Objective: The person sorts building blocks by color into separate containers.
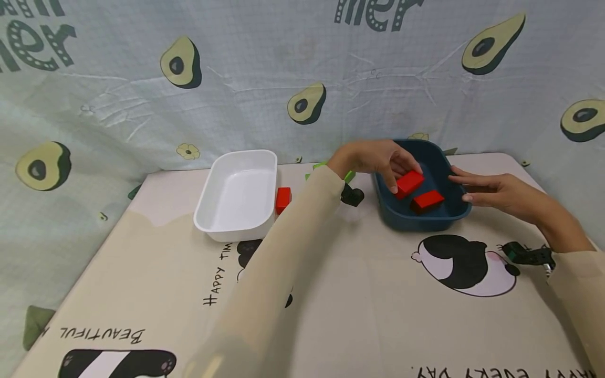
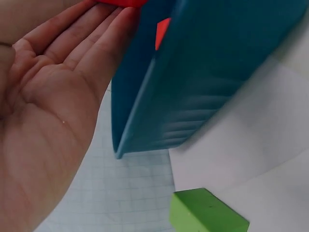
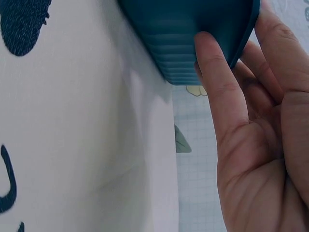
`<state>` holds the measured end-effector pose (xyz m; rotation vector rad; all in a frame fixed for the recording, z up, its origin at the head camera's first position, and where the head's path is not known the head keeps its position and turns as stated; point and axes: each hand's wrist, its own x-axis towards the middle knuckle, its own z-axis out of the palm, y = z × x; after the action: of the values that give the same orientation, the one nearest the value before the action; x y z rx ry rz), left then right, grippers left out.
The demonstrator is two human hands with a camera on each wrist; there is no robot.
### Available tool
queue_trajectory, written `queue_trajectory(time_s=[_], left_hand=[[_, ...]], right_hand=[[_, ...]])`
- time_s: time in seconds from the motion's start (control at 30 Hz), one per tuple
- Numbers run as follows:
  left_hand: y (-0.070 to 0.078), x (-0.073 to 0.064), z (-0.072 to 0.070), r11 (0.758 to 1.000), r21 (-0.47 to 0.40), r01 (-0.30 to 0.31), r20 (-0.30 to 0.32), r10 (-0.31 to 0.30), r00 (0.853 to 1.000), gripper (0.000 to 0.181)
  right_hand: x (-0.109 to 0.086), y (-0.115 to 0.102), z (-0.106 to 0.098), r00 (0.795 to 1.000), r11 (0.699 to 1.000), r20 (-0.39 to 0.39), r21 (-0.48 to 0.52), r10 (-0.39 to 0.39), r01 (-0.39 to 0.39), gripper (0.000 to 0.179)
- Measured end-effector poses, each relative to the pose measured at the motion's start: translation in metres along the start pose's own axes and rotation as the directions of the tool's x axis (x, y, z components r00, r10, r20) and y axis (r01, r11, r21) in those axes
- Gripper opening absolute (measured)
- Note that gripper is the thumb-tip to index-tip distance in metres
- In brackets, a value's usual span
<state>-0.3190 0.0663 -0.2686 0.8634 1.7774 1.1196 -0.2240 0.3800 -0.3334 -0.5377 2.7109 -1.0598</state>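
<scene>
Observed "BEAUTIFUL" lettering point(image 1: 101, 334) on tabletop point(image 1: 156, 273). Pinched red block point(image 1: 410, 184) in left fingers point(image 1: 409, 161); contacted blue bin point(image 1: 416, 223) with extended right fingers point(image 1: 479, 180).

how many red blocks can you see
3: one block in the left hand, one block inside the blue tub, one block beside the white tub. The left sleeve may hide more.

Surface point(image 1: 368, 315): "HAPPY TIM" point(image 1: 216, 283), running sideways; "BEAUTIFUL" point(image 1: 101, 334); "HAPPY EVERY DAY." point(image 1: 495, 373), upside down, cut by frame edge. Backdrop cloth point(image 1: 236, 121): large lettering point(image 1: 376, 13), partial, "mer".
</scene>
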Motion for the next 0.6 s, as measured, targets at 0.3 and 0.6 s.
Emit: queue_trajectory(time_s=[0.3, 0.6], left_hand=[[-0.008, 0.008, -0.004, 0.997, -0.021, 0.074, 0.022, -0.073, 0.997, 0.057], [0.004, 0.008, 0.003, 0.986, 0.087, 0.142, 0.07, -0.148, 0.986, 0.06]], right_hand=[[0.002, 0.001, -0.001, 1.0, 1.0, 0.007, -0.009, 0.004, -0.004, 0.052], [0.0, 0.001, -0.001, 1.0, 1.0, -0.002, -0.027, 0.005, -0.005, 0.051]])
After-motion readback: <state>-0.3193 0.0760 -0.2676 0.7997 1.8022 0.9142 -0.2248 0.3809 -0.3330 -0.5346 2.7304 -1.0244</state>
